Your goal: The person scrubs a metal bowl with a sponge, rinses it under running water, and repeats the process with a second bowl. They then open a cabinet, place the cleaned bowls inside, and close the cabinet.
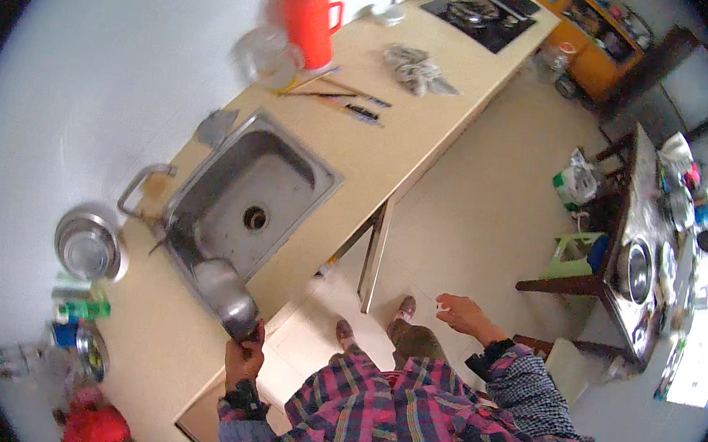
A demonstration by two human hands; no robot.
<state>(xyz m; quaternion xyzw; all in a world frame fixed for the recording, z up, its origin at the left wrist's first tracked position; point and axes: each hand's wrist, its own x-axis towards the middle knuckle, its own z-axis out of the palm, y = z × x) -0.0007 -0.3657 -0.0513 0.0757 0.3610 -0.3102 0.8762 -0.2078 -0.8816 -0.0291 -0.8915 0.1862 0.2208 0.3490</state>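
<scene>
My left hand [244, 359] grips a shiny metal bowl-like vessel [230, 304] by its near end. The vessel is tilted over the near corner of the stainless steel sink [325, 182]; its exact shape is blurred. No water shows in the basin, where the drain hole [255, 218] is visible. To the right, away from the counter, my right hand [465, 317] hangs over the floor with fingers bent and apart, holding nothing that I can see. An arched metal faucet [131, 188] stands on the wall side of the sink.
On the counter [361, 150] are a red thermos [310, 22], a clear jug [270, 60], several long thin utensils [354, 99], a crumpled cloth [415, 69] and stacked metal bowls [87, 248]. A cabinet door [375, 255] stands ajar near my feet. A cluttered table [631, 205] stands right.
</scene>
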